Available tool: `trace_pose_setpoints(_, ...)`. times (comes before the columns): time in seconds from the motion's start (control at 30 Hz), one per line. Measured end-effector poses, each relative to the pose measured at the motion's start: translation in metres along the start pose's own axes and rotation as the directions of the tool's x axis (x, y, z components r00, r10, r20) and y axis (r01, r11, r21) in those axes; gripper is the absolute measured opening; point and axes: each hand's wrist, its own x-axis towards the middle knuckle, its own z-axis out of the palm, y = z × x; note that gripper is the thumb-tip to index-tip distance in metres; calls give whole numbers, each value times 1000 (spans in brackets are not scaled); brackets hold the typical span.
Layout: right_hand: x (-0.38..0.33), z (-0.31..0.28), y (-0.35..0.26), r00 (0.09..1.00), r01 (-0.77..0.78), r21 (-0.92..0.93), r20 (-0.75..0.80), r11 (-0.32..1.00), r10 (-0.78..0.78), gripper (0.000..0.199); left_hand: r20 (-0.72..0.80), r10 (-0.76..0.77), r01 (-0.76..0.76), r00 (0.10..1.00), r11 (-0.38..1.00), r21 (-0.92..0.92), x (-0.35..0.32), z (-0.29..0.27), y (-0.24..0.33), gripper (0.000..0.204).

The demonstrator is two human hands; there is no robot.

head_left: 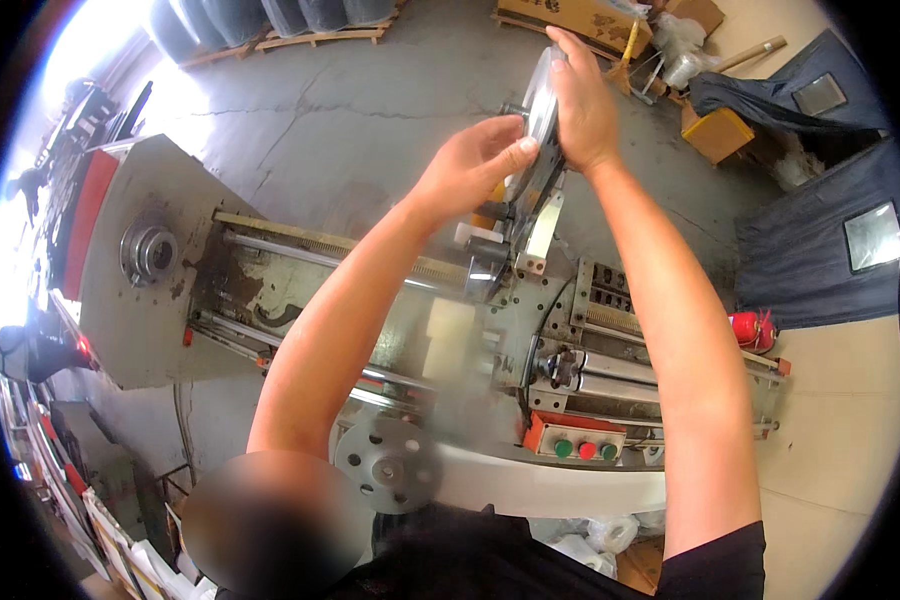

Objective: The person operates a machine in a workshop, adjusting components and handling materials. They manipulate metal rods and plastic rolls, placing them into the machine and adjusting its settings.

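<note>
The metal disc (540,120) is round, flat and grey, with a shiny face, and it is seen almost from its edge, tilted a little. It stands above the carriage of a grey lathe-like machine (150,300), and below the disc a darker round part and a pale bracket continue down to the carriage.

The machine lies across a cracked grey concrete floor (370,110). Its big grey headstock with a round chuck (148,252) is far to the left of the disc, and long rails run from it toward the disc. Below the disc, on the near side of the machine, there is a small control box (575,440) with green and red buttons, and to the left of this box a perforated round handwheel (387,467). Beyond the disc, at the far edge of the floor, a cardboard box (580,18) rests on a pallet. Well to the right of the disc hang dark blue curtains (820,250), and a red fire extinguisher (752,330) lies beside them.

The left hand (475,160) touches the left face of the disc, thumb and fingers closed on its rim in a pinch. The right hand (582,100) lies flat on the right face, fingers pressed together and reaching over the top edge. So the disc is held between both hands.
</note>
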Motion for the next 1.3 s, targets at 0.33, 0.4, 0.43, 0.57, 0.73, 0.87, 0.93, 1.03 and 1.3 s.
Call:
trace_pose_setpoints(0.33,0,3,1,999,-32,18,9,999,32,49,68,4,-7,998,999,37,22,-12,-10,74)
trace_pose_setpoints(0.4,-2,3,1,999,-36,35,8,999,36,49,95,18,-22,995,999,37,23,-13,-8,72)
trace_pose_setpoints(0.43,-1,3,1,999,-40,36,8,999,39,49,108,24,-28,994,999,38,23,-14,-8,72)
trace_pose_setpoints(0.57,0,3,1,999,-48,36,15,998,48,49,96,38,-47,995,995,88,26,-18,-9,70)
trace_pose_setpoints(0.73,0,1,-5,997,-72,20,26,997,71,50,75,86,-90,994,994,58,24,-15,-13,70)
trace_pose_setpoints(0.87,0,-2,-4,997,-72,1,26,997,72,50,73,77,-82,994,994,68,27,-14,-15,67)
trace_pose_setpoints(0.93,0,0,-3,997,-71,-1,23,997,71,50,61,78,-84,995,990,117,26,-17,-11,65)
trace_pose_setpoints(1.03,0,2,-5,998,-64,-2,13,998,64,50,33,93,-95,995,993,65,32,-19,-24,62)
trace_pose_setpoints(1.3,2,-1,-6,998,-61,-14,20,998,61,50,43,58,-51,997,989,-142,33,-20,-26,51)
